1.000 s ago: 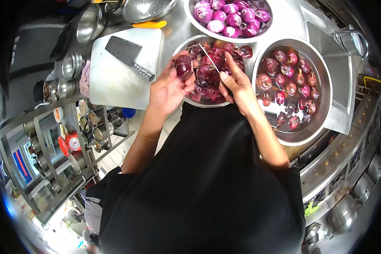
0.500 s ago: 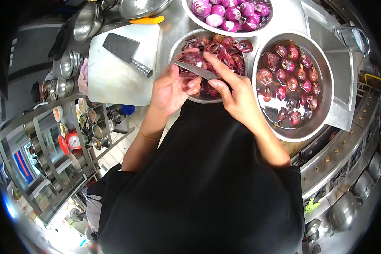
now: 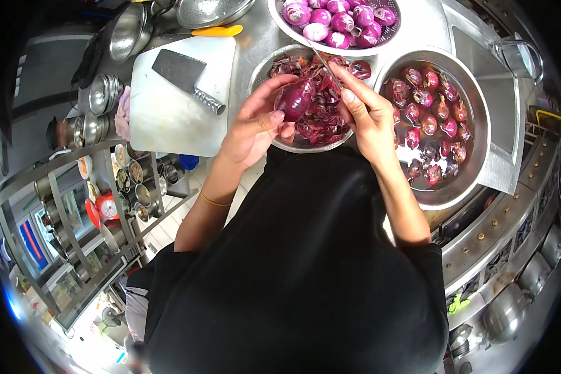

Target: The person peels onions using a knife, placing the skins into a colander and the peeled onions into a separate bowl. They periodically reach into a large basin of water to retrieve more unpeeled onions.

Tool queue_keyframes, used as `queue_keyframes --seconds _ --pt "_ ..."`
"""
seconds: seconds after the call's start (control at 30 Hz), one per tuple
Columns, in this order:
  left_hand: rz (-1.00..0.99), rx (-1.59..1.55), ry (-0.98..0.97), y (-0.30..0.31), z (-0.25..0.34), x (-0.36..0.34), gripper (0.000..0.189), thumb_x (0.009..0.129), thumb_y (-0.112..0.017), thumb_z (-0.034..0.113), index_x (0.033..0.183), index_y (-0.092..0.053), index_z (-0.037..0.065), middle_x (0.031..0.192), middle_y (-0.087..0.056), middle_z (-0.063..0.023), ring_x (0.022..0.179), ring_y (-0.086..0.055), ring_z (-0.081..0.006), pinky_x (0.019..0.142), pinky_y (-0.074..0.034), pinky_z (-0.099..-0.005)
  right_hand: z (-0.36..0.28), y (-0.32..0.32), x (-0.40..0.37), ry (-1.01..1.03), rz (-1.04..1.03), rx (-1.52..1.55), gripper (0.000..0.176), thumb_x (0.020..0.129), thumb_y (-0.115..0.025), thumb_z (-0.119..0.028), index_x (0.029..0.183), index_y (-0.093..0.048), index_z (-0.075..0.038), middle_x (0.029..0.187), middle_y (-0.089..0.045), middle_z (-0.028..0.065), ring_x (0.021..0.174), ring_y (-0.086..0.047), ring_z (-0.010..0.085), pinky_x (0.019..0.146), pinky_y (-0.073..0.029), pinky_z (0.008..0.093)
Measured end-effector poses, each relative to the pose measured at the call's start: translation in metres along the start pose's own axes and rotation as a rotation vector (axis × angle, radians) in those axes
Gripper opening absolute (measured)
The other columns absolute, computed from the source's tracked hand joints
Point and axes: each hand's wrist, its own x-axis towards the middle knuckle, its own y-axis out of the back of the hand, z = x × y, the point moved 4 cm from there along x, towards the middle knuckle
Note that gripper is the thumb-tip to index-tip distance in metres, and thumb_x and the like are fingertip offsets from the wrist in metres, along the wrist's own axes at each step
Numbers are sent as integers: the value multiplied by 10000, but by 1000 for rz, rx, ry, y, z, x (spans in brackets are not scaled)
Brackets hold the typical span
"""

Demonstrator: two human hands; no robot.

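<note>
between left hand [image 3: 255, 128] fingertips, red onion [image 3: 295, 98]

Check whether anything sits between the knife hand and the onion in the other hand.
Nothing visible does. The left hand holds the onion over the peel bowl; the right hand, gripping the knife, is right beside it.
</note>
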Motion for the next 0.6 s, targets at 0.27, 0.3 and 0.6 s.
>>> queue_keyframes --seconds 0.27,0.3,0.6 --pt "137 268 -171 4 10 2 633 768 -683 24 1332 -396 5 1233 -509 -113 1101 -521 -163 916 -452 -304 6 -3 -12 -83 -139 117 577 964 -513 -195 1472 -253 -102 648 -424 -39 551 -361 52 513 -320 192" --pt "135 268 -169 3 12 3 633 768 -683 24 1332 -396 5 1233 -509 -113 1101 -521 -163 916 -452 -304 7 -7 -14 -139 -221 216 592 965 -513 -204 1477 -234 -104 629 -399 -41 542 -357 52 502 -314 193" --pt "75 515 -197 -4 13 7 617 752 -701 25 1303 -425 -21 1250 -510 -114 1137 -519 -190 983 -408 -309 9 -21 -14 -85 -271 54 350 962 -503 -173 1306 -548 -123 614 -426 -44 561 -343 53 513 -300 198"
